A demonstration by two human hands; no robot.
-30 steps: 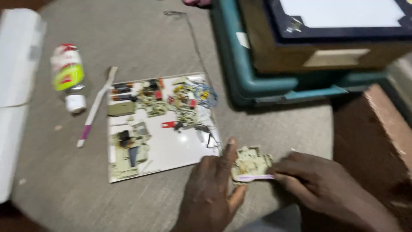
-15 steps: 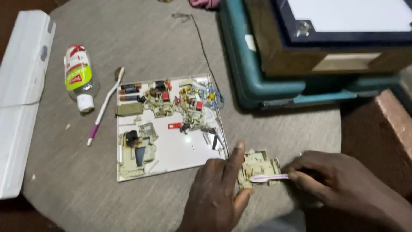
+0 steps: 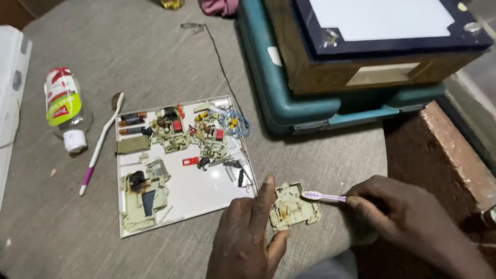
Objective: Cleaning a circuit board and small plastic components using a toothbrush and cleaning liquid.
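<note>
My left hand (image 3: 248, 235) rests on the grey cloth at the bottom centre and steadies a small cream plastic housing part (image 3: 293, 207) with its thumb and fingers. My right hand (image 3: 400, 217) grips a toothbrush with a purple and white handle (image 3: 324, 196), its head touching the top right of the housing. To the left lies a white tray (image 3: 201, 199) holding several dismantled cream breaker pieces, small red and yellow parts, springs and dark cylinders.
A second white and purple toothbrush (image 3: 99, 144) lies left of the tray, next to a tipped clear bottle (image 3: 64, 108) with a red and green label. A teal case (image 3: 310, 103) carrying a wooden box stands at the upper right. A thin cable (image 3: 217, 51) crosses the cloth.
The view has shifted so the tray and hands sit further right and lower. My hands stay on the housing, with the brush head moved slightly along its top edge.
</note>
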